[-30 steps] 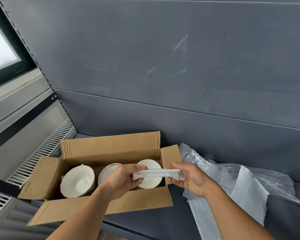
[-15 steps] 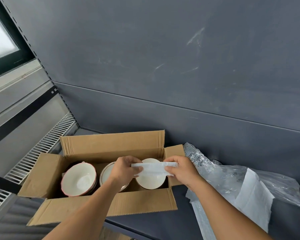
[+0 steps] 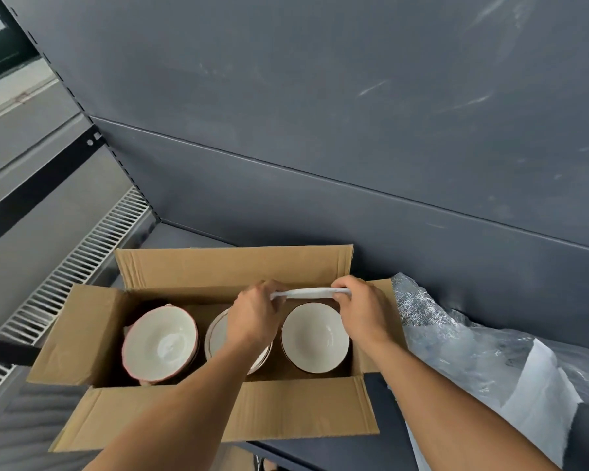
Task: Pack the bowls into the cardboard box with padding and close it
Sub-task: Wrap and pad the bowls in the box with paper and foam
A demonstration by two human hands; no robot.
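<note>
An open cardboard box (image 3: pixel 296 409) sits on a dark shelf with its flaps spread. Three white bowls stand side by side inside: a pink-rimmed bowl (image 3: pixel 160 345) at the left, a middle bowl (image 3: pixel 216 338) partly hidden under my left wrist, and a dark-rimmed bowl (image 3: pixel 315 336) at the right. My left hand (image 3: pixel 255 316) and my right hand (image 3: pixel 363 309) each pinch one end of a folded white foam padding strip (image 3: pixel 310 293). The strip is stretched between them along the box's back wall, just behind the right bowl.
A heap of bubble wrap and clear plastic (image 3: pixel 456 345) with a white foam sheet (image 3: pixel 538 399) lies right of the box. A dark panel wall (image 3: pixel 320 130) rises close behind. A metal grille (image 3: pixel 82 263) runs along the left.
Both hands have carried the foam strip forward, from above the box's front half to its back wall. The hands are now deeper in the box, past the right bowl.
</note>
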